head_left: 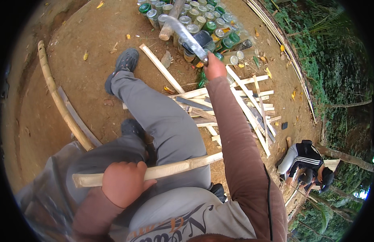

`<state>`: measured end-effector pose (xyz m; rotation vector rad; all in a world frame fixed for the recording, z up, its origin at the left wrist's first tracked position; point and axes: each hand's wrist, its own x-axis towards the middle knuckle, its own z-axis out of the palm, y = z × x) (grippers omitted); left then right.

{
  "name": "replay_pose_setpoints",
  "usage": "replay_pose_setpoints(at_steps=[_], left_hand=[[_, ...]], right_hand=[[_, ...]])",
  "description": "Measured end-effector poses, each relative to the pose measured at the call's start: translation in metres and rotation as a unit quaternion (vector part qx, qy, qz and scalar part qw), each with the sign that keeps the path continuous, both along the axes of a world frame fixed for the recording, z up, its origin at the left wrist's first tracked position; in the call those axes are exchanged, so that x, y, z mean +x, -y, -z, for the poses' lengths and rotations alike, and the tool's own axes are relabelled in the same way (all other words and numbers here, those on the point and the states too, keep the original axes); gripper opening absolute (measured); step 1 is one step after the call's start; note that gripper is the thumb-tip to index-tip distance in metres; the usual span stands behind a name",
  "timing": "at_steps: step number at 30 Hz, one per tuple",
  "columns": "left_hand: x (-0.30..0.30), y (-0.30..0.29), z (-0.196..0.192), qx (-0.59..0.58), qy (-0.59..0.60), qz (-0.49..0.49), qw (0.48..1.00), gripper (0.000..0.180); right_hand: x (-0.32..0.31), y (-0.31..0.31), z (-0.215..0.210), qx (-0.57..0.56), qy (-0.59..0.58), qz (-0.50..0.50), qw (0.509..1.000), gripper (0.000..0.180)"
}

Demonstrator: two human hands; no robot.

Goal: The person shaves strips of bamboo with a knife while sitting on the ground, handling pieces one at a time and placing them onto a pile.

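Note:
My left hand (124, 184) is closed around a pale split bamboo strip (174, 167), which lies across my lap with its far end pointing to the right. Held out in front at arm's length, my right hand (216, 67) grips a machete (186, 37). Its blade slants up and to the left, over the bottles and apart from the strip; the handle is mostly hidden in my fist. Beneath my right forearm, a loose pile of bamboo strips (251, 111) lies crisscrossed on the dirt, some pale and some dark.
Many upturned glass bottles (210, 27) stand ahead, with a short log (166, 31) among them. A long curved pole (53, 90) lies at the left. On the right, another person (307, 159) crouches near the greenery. A small dark object (284, 126) rests on the dirt.

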<state>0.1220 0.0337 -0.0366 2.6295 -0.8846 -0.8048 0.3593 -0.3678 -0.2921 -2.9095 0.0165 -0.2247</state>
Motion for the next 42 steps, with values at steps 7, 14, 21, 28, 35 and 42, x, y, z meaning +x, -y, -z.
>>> replay_pose_setpoints(at_steps=[7, 14, 21, 28, 35, 42], left_hand=[[-0.026, 0.024, -0.003, 0.018, 0.039, -0.016, 0.999, 0.048], [-0.059, 0.055, 0.005, 0.044, 0.121, -0.039, 0.991, 0.048], [-0.103, 0.079, 0.009, 0.062, 0.172, -0.056, 0.982, 0.051], [-0.142, 0.084, 0.000, 0.144, 0.150, -0.130, 0.969, 0.052], [-0.145, 0.090, -0.006, 0.166, 0.217, -0.100, 0.957, 0.050], [-0.132, 0.084, -0.012, 0.173, 0.233, -0.079, 0.954, 0.051]], right_hand=[[-0.170, 0.069, -0.069, 0.234, -0.130, 0.196, 0.943, 0.046], [-0.390, 0.062, -0.101, 0.300, -0.130, 0.263, 0.908, 0.044], [-0.496, 0.045, -0.080, 0.295, -0.238, 0.283, 0.881, 0.051], [-0.476, 0.022, -0.083, 0.299, -0.246, 0.190, 0.902, 0.049], [-0.440, 0.057, -0.017, 0.243, -0.288, 0.240, 0.895, 0.036], [-0.428, 0.037, -0.018, 0.245, -0.280, 0.229, 0.900, 0.034]])
